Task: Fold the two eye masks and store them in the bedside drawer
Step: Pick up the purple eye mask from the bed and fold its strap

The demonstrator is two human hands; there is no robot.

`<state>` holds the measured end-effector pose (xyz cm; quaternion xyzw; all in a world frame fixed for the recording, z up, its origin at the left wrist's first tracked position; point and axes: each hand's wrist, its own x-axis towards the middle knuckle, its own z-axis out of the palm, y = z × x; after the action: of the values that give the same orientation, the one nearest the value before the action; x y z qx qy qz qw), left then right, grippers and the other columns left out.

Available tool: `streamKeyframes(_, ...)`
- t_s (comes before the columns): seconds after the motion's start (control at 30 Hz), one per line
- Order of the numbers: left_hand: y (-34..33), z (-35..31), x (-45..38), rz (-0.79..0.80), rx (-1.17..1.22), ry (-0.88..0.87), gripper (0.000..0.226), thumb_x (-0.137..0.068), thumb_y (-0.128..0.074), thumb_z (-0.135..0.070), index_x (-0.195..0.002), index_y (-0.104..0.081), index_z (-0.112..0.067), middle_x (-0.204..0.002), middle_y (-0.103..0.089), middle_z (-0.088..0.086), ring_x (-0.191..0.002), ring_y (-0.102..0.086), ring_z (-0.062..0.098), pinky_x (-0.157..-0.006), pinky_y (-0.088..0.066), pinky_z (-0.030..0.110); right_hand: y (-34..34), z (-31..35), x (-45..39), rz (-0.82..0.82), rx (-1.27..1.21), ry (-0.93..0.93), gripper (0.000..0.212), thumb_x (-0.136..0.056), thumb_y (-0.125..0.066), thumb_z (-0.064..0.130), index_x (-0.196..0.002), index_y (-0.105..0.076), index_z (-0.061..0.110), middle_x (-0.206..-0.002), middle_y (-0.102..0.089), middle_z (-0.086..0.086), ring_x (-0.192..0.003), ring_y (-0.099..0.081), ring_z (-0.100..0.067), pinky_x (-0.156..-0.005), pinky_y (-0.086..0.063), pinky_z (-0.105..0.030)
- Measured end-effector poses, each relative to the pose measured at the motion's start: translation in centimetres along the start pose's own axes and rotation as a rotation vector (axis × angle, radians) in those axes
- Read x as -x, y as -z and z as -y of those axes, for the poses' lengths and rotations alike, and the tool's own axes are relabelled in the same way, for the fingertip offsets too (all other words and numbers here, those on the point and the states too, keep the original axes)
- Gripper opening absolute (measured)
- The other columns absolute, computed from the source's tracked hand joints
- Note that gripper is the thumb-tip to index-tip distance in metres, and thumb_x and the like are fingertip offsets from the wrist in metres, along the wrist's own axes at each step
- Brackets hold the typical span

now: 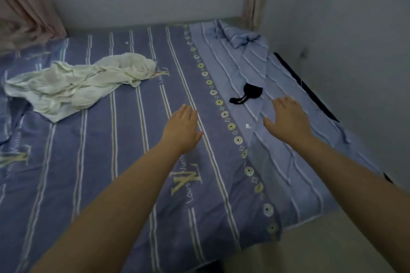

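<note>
A black eye mask [249, 93] with its strap trailing to the left lies on the light blue strip of the bed sheet [277, 144], towards the right side. My right hand [288, 118] hovers just in front and to the right of it, fingers spread, holding nothing. My left hand [182, 131] is stretched out over the darker striped sheet, flat and empty, well left of the mask. I can see only one mask. No drawer is in view.
A crumpled pale green cloth [77, 85] lies on the bed at the left. A bunched fold of blue sheet [241, 39] sits at the far right corner by the wall. A dark gap [306, 86] runs between bed and right wall.
</note>
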<state>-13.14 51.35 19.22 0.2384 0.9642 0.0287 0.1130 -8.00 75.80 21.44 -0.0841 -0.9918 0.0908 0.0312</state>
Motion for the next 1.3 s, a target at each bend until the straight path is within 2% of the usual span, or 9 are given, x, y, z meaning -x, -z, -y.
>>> streamKeyframes(0.2, -3.6, -1.8, -14.8, 0.037, 0.065, 0.086, 0.064, -0.095, -0.038, -0.033, -0.141, -0.007, -0.001, -0.154, -0.009, 0.018, -0.143, -0.002, 0.031, -0.118, -0.01, 0.041, -5.0, -8.9, -12.2, 0.088, 0.007, -0.026, 0.041, -0.086, -0.053, 0.017, -0.118, -0.047, -0.007, -0.125, -0.052, -0.027, -0.124, -0.039, -0.036, -0.105, -0.024, -0.041)
streamKeyframes(0.4, -10.4, -5.0, -26.0, 0.095, 0.225, 0.19, 0.063, -0.094, -0.039, -0.031, -0.14, -0.01, -0.001, -0.154, -0.01, 0.017, -0.143, -0.003, 0.029, -0.118, -0.009, 0.04, -11.1, -15.1, -23.3, 0.21, 0.073, 0.047, 0.024, -0.084, -0.051, 0.009, -0.101, -0.053, -0.008, -0.106, -0.058, -0.028, -0.105, -0.049, -0.036, -0.086, -0.033, -0.042)
streamKeyframes(0.57, -19.7, -7.3, -31.3, 0.131, 0.395, 0.311, 0.068, -0.093, -0.039, -0.037, -0.142, -0.005, -0.005, -0.156, -0.006, 0.013, -0.144, 0.002, 0.026, -0.119, -0.007, 0.039, -18.3, -18.5, -30.6, 0.26, 0.187, 0.186, 0.058, -0.085, -0.052, 0.008, -0.135, -0.025, -0.003, -0.142, -0.035, -0.021, -0.132, -0.031, -0.031, -0.105, -0.025, -0.041)
streamKeyframes(0.7, -26.0, -9.3, -32.7, 0.07, 0.403, 0.435, 0.077, -0.089, -0.03, -0.054, -0.142, -0.001, -0.007, -0.156, -0.003, 0.012, -0.144, 0.001, 0.024, -0.117, 0.002, 0.037, -24.4, -20.3, -35.0, 0.295, 0.245, 0.281, 0.067, -0.082, -0.053, 0.005, -0.138, -0.017, 0.0, -0.151, -0.02, -0.018, -0.139, -0.018, -0.032, -0.11, -0.02, -0.044)
streamKeyframes(0.93, -28.1, -9.7, -32.7, -0.099, 0.292, 0.45, 0.085, -0.077, -0.009, -0.06, -0.142, -0.009, -0.004, -0.155, -0.013, 0.014, -0.143, -0.007, 0.024, -0.111, 0.009, 0.03, -29.4, -22.3, -36.6, 0.211, -0.006, 0.332, 0.049, -0.088, -0.038, 0.0, -0.136, -0.03, -0.001, -0.15, -0.026, -0.02, -0.139, -0.022, -0.033, -0.113, -0.02, -0.039)
streamKeyframes(1.03, -27.8, -10.0, -32.7, -0.059, 0.311, 0.461, 0.087, -0.075, -0.007, -0.061, -0.142, -0.008, -0.006, -0.155, -0.01, 0.012, -0.144, -0.004, 0.022, -0.116, 0.004, 0.035, -27.9, -22.2, -35.7, 0.205, -0.206, 0.269, 0.045, -0.085, -0.04, -0.006, -0.13, -0.042, 0.0, -0.139, -0.043, -0.025, -0.128, -0.041, -0.037, -0.101, -0.029, -0.034)
streamKeyframes(1.13, -26.7, -9.8, -32.8, 0.057, 0.356, 0.487, 0.086, -0.077, -0.01, -0.063, -0.142, -0.004, -0.007, -0.156, -0.004, 0.011, -0.144, 0.001, 0.022, -0.117, 0.003, 0.037, -24.8, -22.0, -33.7, 0.28, -0.463, 0.213, 0.024, -0.089, -0.042, -0.003, -0.11, -0.052, -0.01, -0.105, -0.061, -0.033, -0.095, -0.058, -0.042, -0.063, -0.035, -0.029)
streamKeyframes(1.2, -24.8, -9.6, -32.8, 0.185, 0.431, 0.472, 0.079, -0.085, -0.027, -0.056, -0.142, -0.004, -0.006, -0.156, -0.002, 0.012, -0.144, 0.0, 0.024, -0.118, 0.0, 0.04, -22.1, -22.2, -32.3, 0.406, -0.563, 0.147, 0.019, -0.093, -0.04, 0.005, -0.103, -0.05, -0.008, -0.091, -0.059, -0.032, -0.077, -0.06, -0.032, -0.052, -0.039, -0.026)
streamKeyframes(1.3, -19.8, -10.6, -32.6, 0.316, 0.795, 0.434, 0.058, -0.091, -0.049, -0.035, -0.135, -0.03, -0.002, -0.134, -0.036, 0.011, -0.119, -0.036, 0.019, -0.111, -0.028, 0.038, -18.5, -22.4, -30.3, 0.707, -0.646, 0.059, 0.015, -0.094, -0.04, 0.011, -0.095, -0.045, -0.003, -0.079, -0.049, -0.016, -0.05, -0.05, -0.002, -0.042, -0.036, -0.009)
